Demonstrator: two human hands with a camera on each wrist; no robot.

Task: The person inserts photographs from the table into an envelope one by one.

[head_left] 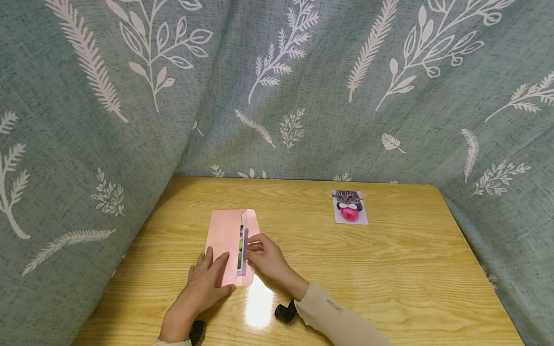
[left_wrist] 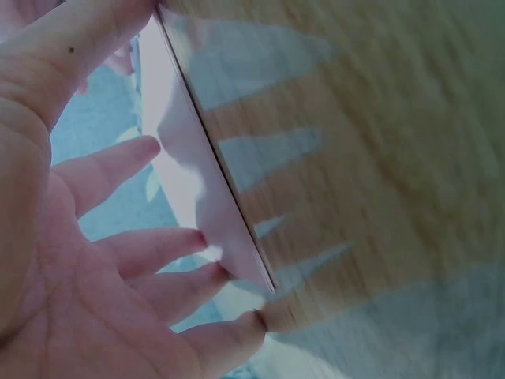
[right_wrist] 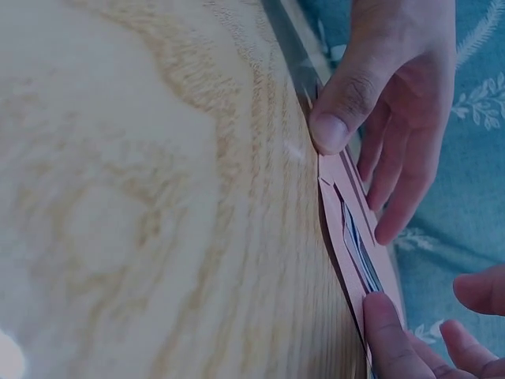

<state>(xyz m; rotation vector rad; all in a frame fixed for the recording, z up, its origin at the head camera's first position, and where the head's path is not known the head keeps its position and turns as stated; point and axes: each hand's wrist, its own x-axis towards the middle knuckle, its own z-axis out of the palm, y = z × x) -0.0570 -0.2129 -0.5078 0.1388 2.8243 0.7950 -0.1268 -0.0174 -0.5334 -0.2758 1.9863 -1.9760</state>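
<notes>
A pink paper envelope lies on the table with its flap to the right. Photo cards stick out of its long slot, showing a narrow green and white picture strip and a greyish edge. My left hand rests on the envelope's lower left part, fingers spread, with the thumb at its near edge. At the slot, my right hand pinches the cards' outer edge with thumb and index finger. In the right wrist view, the cards show as thin layers inside the pink opening, and the right fingertips sit at their end.
Towards the back right of the wooden table lies a loose photo of a cat above a pink ball shape. Blue-green leaf-patterned curtains enclose the back and sides. Black wrist devices sit below the forearms.
</notes>
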